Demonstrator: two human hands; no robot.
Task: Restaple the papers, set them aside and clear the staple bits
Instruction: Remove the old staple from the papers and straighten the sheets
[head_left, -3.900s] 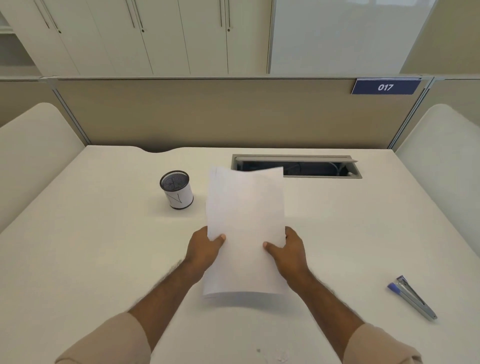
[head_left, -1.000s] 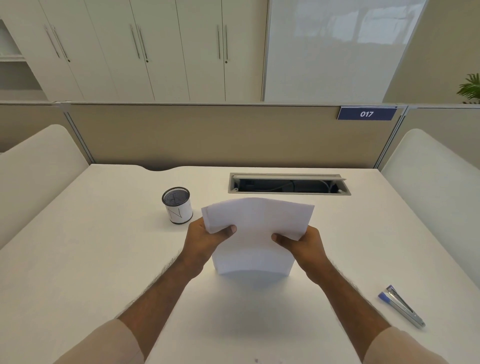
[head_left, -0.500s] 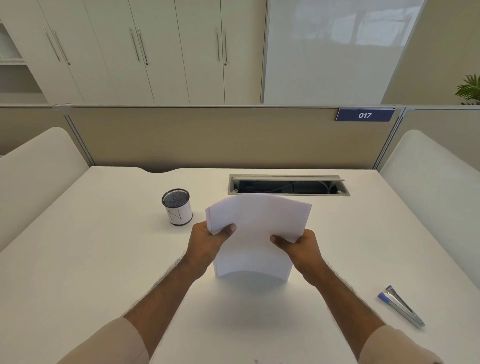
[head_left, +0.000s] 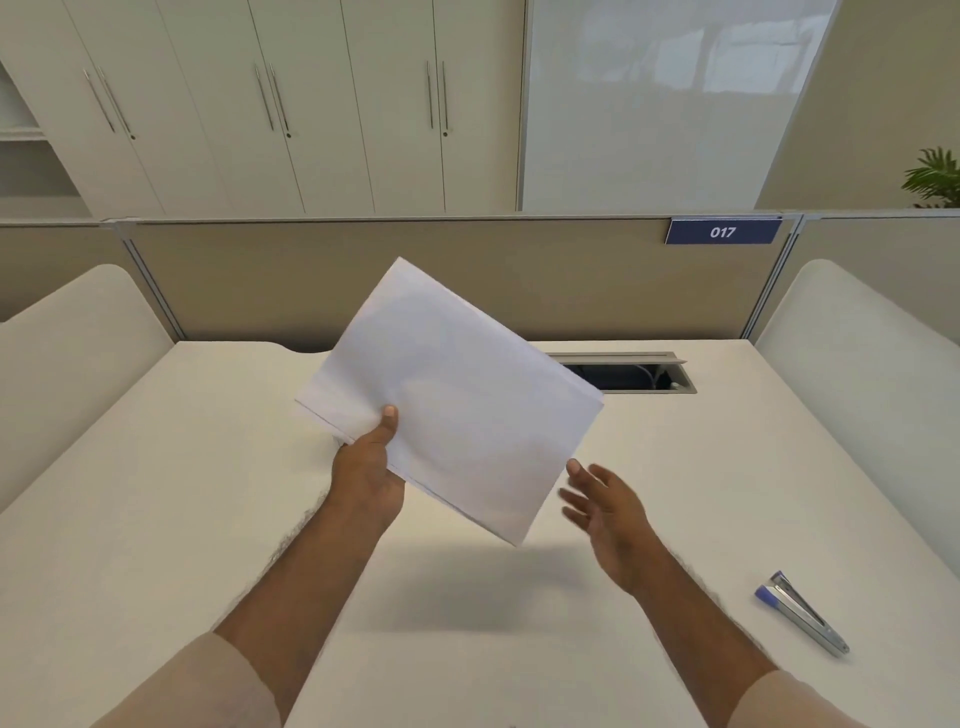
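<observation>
Your right hand (head_left: 605, 512) has let go of the papers (head_left: 452, 400) and hangs beside them with its fingers spread, so the squaring-up looks finished and the stapler (head_left: 800, 613), lying well off to the right on the surface (head_left: 156, 493), is likely your next reach. Your left hand (head_left: 371, 467) alone pinches the stack by its near corner, thumb on top, holding it tilted in the air. A moment ago both grips held it upright on the surface

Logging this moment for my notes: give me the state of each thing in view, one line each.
Papers: lifted off desk, tilted, held.
Left hand: pinches the papers' corner.
Right hand: open, holds nothing.
Stapler: lying on desk, untouched.
Cable hatch: lid open.
</observation>
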